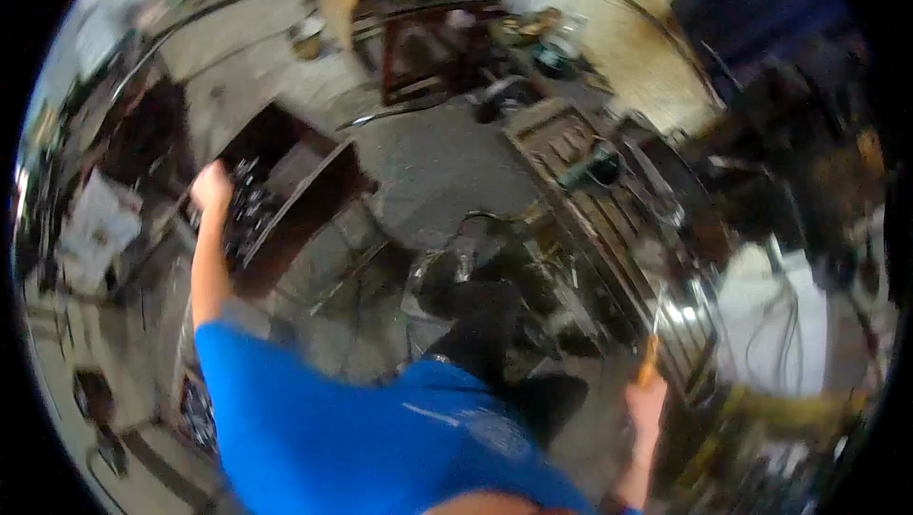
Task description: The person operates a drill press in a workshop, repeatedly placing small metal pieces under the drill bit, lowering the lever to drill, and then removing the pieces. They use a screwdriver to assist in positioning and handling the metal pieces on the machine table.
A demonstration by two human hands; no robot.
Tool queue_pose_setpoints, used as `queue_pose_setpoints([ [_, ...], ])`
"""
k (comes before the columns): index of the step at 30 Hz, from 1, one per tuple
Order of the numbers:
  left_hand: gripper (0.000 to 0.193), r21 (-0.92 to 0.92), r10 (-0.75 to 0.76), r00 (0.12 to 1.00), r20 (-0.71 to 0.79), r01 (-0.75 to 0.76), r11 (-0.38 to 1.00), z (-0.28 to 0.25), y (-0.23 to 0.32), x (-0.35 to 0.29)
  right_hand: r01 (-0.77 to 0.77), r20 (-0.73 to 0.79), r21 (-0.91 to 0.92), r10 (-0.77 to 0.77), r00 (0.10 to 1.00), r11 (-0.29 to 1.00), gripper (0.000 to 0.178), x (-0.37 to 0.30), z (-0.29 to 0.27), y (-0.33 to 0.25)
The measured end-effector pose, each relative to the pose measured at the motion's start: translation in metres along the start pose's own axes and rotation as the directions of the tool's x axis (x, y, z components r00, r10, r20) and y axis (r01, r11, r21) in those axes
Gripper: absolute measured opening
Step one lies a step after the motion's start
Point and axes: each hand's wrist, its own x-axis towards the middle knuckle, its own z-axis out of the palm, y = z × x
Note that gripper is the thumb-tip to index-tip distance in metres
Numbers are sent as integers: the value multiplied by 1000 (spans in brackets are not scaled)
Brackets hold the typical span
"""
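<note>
My left arm reaches out to a dark open bin (314, 187) at the left. My left hand (211, 188) is at its left side, looking closed, though blur hides whether anything is in the fingers. Beside it, small shiny metal parts (249, 196) lie heaped inside the bin. Low on the right, my right hand (647, 401) is closed round a tool with an orange handle (650, 361). A thin pale metal shaft points up from that handle; its exact kind is too blurred to make out. The tool is close to a slatted metal bench (609, 230).
On the bench sits a dark green cylindrical tool (592, 168). A white panel (775, 325) with a cable stands to the right. Farther off are a dark red stand (428, 54) and a small bucket (306, 38). A grey round surface (447, 173) lies between bin and bench.
</note>
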Motion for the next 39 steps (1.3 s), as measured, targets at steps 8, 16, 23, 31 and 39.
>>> queue_pose_setpoints([
  [8,47,-923,-133,971,197,137,-359,-44,12,-9,1,55,-53,2,998,999,36,-3,-4,-7],
  [16,33,-435,576,817,8,522,-734,-118,220,-61,246,50,154,-256,965,957,35,-24,4,-17],
  [23,24,-456,943,310,124,861,-224,-154,423,-226,161,286,76,-177,942,984,34,-33,-6,-15],
  [31,16,-816,966,117,230,564,126,-143,551,-319,58,98,200,-79,992,978,22,-29,-33,55],
  [39,37,-609,959,129,-252,-792,-53,-168,650,-333,-14,-154,670,158,975,742,14,60,-33,142],
])
